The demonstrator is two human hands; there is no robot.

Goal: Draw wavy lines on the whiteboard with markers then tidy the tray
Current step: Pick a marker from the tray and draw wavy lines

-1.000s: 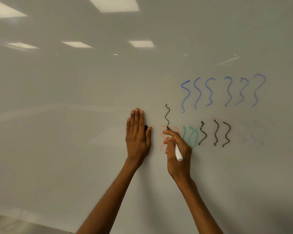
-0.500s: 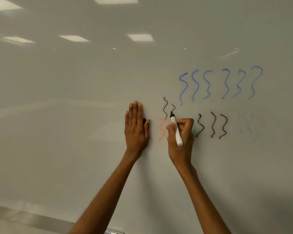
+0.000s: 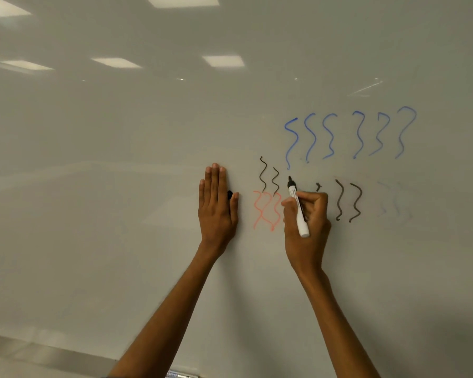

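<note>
The whiteboard (image 3: pixel 93 214) is a glossy, pale grey-white. Along its upper right runs a row of six blue wavy lines (image 3: pixel 359 135). Below them, two thin black squiggles (image 3: pixel 263 174) sit above a tangle of pale red wavy lines (image 3: pixel 266 210). Further right are two thicker brown-black wavy lines (image 3: pixel 340 200), then faint grey-blue smudges (image 3: pixel 391 203). The marker (image 3: pixel 298 211) in my right hand (image 3: pixel 306 227) has a white barrel with small dark print and a black tip. Something black (image 3: pixel 230 195) peeks from under my left hand (image 3: pixel 216 205).
</note>
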